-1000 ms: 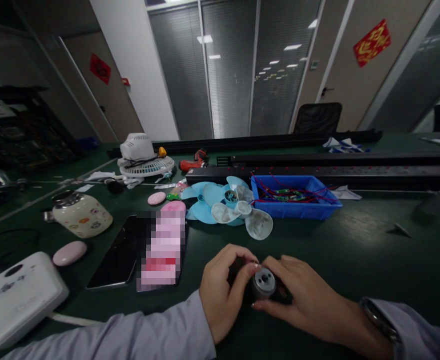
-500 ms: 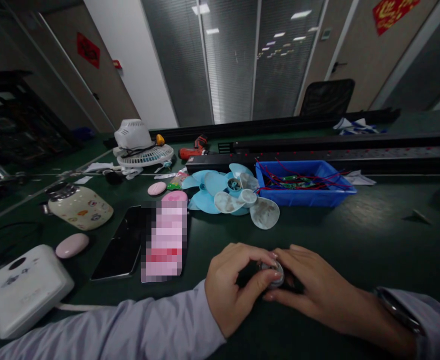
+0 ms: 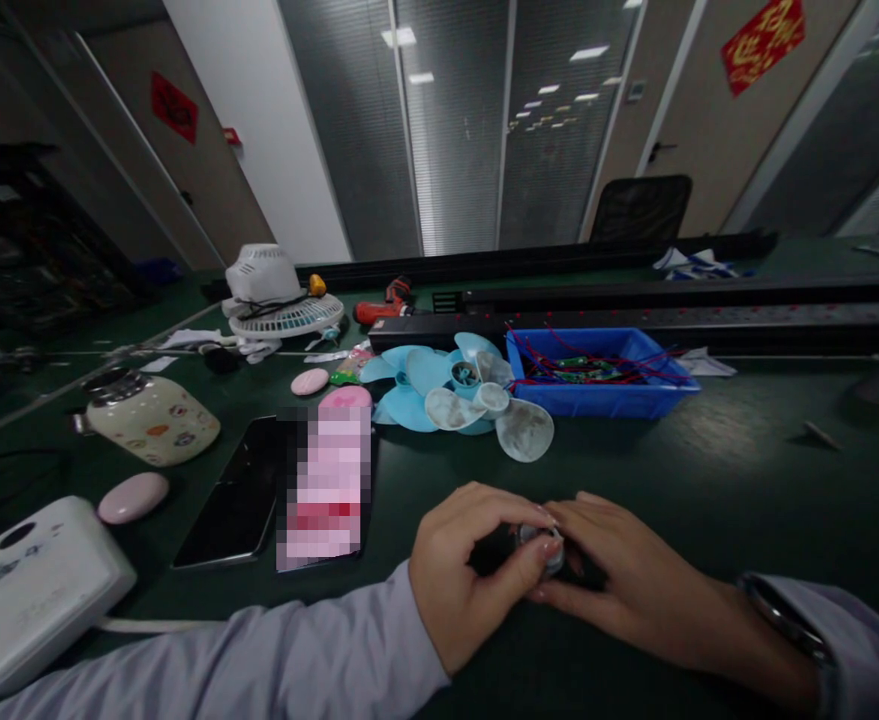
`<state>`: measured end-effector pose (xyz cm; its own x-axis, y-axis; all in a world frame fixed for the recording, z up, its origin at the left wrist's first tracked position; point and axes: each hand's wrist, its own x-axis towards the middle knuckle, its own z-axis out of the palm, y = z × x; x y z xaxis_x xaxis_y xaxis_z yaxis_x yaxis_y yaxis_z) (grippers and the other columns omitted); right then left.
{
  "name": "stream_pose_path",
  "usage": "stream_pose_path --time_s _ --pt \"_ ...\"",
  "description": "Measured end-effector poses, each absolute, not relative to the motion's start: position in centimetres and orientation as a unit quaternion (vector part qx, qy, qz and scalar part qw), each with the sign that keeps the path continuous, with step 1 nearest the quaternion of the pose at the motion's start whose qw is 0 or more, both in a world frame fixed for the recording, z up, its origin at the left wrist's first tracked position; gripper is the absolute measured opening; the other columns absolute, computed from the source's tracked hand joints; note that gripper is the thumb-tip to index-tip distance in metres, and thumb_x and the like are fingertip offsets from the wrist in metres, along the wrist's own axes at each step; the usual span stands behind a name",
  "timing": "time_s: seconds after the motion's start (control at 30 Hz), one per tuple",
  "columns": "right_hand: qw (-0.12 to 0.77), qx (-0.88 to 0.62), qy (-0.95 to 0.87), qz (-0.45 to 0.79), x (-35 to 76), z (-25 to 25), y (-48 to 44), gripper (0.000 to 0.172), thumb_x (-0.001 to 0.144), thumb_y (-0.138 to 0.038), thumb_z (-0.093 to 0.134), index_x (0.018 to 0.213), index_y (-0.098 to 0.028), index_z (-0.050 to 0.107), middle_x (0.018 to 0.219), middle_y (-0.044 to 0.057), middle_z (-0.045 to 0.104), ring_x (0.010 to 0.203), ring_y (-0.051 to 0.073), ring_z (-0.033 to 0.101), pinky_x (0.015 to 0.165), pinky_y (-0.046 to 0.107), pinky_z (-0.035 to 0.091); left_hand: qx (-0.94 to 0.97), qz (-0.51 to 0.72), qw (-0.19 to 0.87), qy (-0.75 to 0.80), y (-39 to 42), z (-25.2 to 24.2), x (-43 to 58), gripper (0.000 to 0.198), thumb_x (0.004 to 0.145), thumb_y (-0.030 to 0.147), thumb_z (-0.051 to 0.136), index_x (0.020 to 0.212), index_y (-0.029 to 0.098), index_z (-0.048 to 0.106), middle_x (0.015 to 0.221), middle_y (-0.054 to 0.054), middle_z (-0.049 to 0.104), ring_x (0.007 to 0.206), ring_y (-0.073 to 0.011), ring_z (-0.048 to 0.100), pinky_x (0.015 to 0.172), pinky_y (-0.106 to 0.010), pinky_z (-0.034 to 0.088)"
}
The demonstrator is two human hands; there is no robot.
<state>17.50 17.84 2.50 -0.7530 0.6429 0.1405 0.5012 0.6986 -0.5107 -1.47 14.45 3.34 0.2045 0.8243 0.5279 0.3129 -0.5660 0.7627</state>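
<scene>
My left hand (image 3: 458,570) is closed at the front of the table, its thumb and fingers pinching a small round grey part (image 3: 554,564). From the other side my right hand (image 3: 626,560) wraps its fingers around the same part. The fingers cover most of it, so its exact kind does not show. Just beyond both hands lie light blue fan blades (image 3: 407,405) and a dirty grey-white fan blade (image 3: 527,430), piled together.
Behind the blades stands a blue bin (image 3: 596,402) of wires and circuit boards. Leftward are a pink-screened phone (image 3: 326,480), a dark phone (image 3: 233,500), a cream jar (image 3: 154,415), and a white box (image 3: 41,600) with a cable. A fan body (image 3: 266,275) and red drill (image 3: 383,308) sit farther back.
My left thumb has shifted slightly across the round part, and the part appears turned a little. Both hands stay in nearly the same place. The camera view has moved slightly.
</scene>
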Motion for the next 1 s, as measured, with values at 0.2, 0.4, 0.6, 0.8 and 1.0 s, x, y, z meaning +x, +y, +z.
stream_pose_path --time_s 0.2,0.4,0.6,0.8,1.0 --pt "0.155 -0.315 -0.909 0.224 17.6 2.5 17.9 0.02 0.088 -0.038 0.061 0.095 -0.02 0.054 0.083 0.001 0.061 0.074 0.018 0.055 0.07 0.033 0.038 0.722 0.503 0.277 0.385 14.5 3.5 -1.4 0.006 0.08 0.015 0.067 0.084 0.015 0.071 0.089 -0.006 0.072 0.086 -0.0148 0.067 0.079 -0.027 0.051" --pt "0.159 -0.314 -0.908 0.227 17.5 2.6 17.9 0.019 0.088 -0.037 0.06 0.091 -0.02 0.054 0.08 0.0 0.06 0.071 0.017 0.054 0.066 0.031 0.036 0.72 0.495 0.257 0.413 14.4 3.3 -1.5 0.011 0.076 0.016 0.069 0.087 0.017 0.071 0.095 -0.005 0.069 0.093 -0.0171 0.063 0.082 -0.031 0.048" --pt "0.138 -0.327 -0.903 0.241 17.5 2.6 17.8 0.025 0.09 -0.045 0.056 0.09 -0.02 0.054 0.08 0.0 0.059 0.071 0.017 0.052 0.066 0.032 0.035 0.716 0.507 0.23 0.421 14.7 3.4 -1.6 0.007 0.076 0.021 0.073 0.082 0.021 0.073 0.089 -0.003 0.067 0.089 -0.0166 0.06 0.08 -0.031 0.045" --pt "0.122 -0.339 -0.897 0.255 17.4 3.2 17.8 0.025 0.089 -0.046 0.058 0.096 -0.022 0.055 0.085 -0.001 0.061 0.075 0.017 0.054 0.071 0.034 0.037 0.693 0.502 0.197 0.478 14.3 3.3 -3.3 0.01 0.083 0.026 0.067 0.091 0.027 0.072 0.083 -0.001 0.065 0.086 -0.0166 0.056 0.076 -0.032 0.043" --pt "0.117 -0.342 -0.891 0.275 17.5 3.4 17.7 0.026 0.087 -0.044 0.061 0.105 -0.026 0.055 0.092 -0.002 0.064 0.078 0.017 0.056 0.072 0.033 0.038 0.751 0.281 0.195 0.565 14.1 2.4 -5.2 0.012 0.081 0.041 0.067 0.087 0.035 0.076 0.077 -0.002 0.061 0.081 -0.02 0.051 0.069 -0.034 0.038"
